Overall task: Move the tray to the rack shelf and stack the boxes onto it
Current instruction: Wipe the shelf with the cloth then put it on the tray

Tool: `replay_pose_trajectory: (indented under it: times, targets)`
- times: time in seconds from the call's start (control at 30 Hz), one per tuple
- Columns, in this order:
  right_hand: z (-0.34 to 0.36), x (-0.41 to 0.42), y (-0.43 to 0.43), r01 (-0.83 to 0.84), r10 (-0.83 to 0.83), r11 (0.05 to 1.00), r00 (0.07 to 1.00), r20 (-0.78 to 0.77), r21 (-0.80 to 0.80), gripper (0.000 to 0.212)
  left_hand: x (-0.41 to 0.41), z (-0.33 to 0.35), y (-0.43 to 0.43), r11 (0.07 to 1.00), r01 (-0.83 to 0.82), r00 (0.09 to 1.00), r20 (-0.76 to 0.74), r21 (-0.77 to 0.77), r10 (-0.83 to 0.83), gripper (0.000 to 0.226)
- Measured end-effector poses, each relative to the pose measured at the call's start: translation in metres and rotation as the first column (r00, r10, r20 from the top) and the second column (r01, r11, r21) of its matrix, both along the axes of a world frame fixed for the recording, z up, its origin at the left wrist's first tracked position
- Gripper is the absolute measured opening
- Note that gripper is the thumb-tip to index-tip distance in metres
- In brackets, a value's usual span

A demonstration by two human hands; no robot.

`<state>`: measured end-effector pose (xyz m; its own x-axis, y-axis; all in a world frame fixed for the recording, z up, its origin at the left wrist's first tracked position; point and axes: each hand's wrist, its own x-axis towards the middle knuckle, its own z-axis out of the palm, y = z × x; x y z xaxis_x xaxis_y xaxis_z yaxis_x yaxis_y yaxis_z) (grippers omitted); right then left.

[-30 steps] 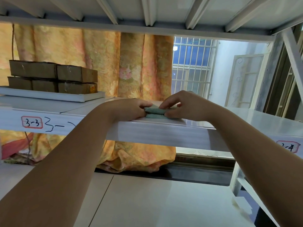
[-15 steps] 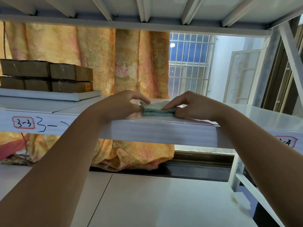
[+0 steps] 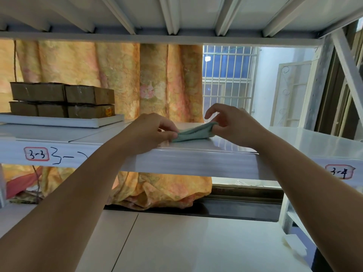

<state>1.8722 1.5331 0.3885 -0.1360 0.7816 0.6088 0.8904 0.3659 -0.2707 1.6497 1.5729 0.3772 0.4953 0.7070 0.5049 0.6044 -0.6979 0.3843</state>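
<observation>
Now the left hand (image 3: 155, 130) and right hand (image 3: 235, 124) each pinch one end of the cloth (image 3: 194, 132), best pulled evenly between them, clear of the tray (image 3: 59, 122) left of the grip.

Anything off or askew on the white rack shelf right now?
Nothing spilled or damaged. The brown cardboard boxes sit in two even layers on the flat white tray. Only oddity: a folded green cloth at the front edge of the white rack shelf, pinched by the left hand and right hand, unrelated to stacking.

head-worn view, facing forward, close to rack shelf (image 3: 196, 160)
</observation>
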Motion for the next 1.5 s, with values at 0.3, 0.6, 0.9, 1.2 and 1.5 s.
replay_pose_trajectory:
  times: [0.3,0.6,0.9,1.2,1.5]
  targets:
    - [0.002,-0.005,0.001,-0.074,0.070,0.997,0.979,-0.189,-0.015,0.019,0.003,0.009,0.002,0.983,0.094,0.969,0.239,-0.161,-0.054,0.020]
    - [0.004,-0.005,0.019,0.200,-0.199,0.980,0.966,-0.163,-0.013,0.021,0.034,0.014,0.018,0.978,0.021,0.985,0.169,-0.208,0.015,0.024]
    - [0.011,-0.005,0.032,0.308,-0.329,0.932,0.940,-0.088,-0.191,0.029,0.037,0.010,0.025,0.985,-0.004,0.991,0.133,-0.174,0.028,0.046]
    - [0.009,0.001,0.045,0.414,-0.393,0.874,0.910,0.131,-0.253,0.030,0.056,0.009,0.026,0.984,-0.139,0.989,-0.069,-0.111,0.132,0.026]
    - [0.008,0.005,0.041,0.392,-0.380,0.888,0.920,0.094,-0.240,0.032,0.049,0.012,0.026,0.958,-0.179,0.984,-0.039,-0.223,0.175,0.013]
